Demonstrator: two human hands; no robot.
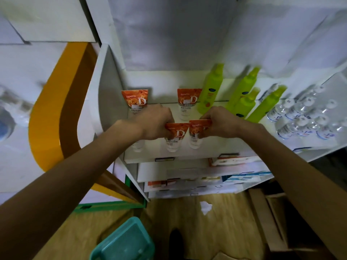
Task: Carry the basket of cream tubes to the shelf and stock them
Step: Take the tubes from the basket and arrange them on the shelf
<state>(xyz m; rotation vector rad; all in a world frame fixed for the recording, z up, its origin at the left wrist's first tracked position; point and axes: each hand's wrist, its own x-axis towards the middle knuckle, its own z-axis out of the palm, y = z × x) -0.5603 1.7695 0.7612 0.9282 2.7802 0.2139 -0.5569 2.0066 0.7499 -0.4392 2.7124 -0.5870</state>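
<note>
Orange-and-white cream tubes stand cap-down on the white shelf (pixel 216 149). Two stand at the back: one at the left (pixel 134 99), one further right (pixel 188 102). My left hand (pixel 155 121) grips the top of a front tube (pixel 175 136). Right beside it, my right hand (pixel 218 121) pinches the top of another front tube (pixel 197 134). A further tube (pixel 138 145) is partly hidden under my left wrist. The teal basket (pixel 124 243) sits on the wooden floor below; I cannot see inside it.
Several lime-green bottles (pixel 212 89) stand to the right of the tubes, then several small clear bottles (pixel 300 117). Lower shelves hold boxed goods (pixel 232 160). A crumpled white scrap (pixel 205 207) lies on the floor. Cardboard boxes (pixel 272 212) stand at the lower right.
</note>
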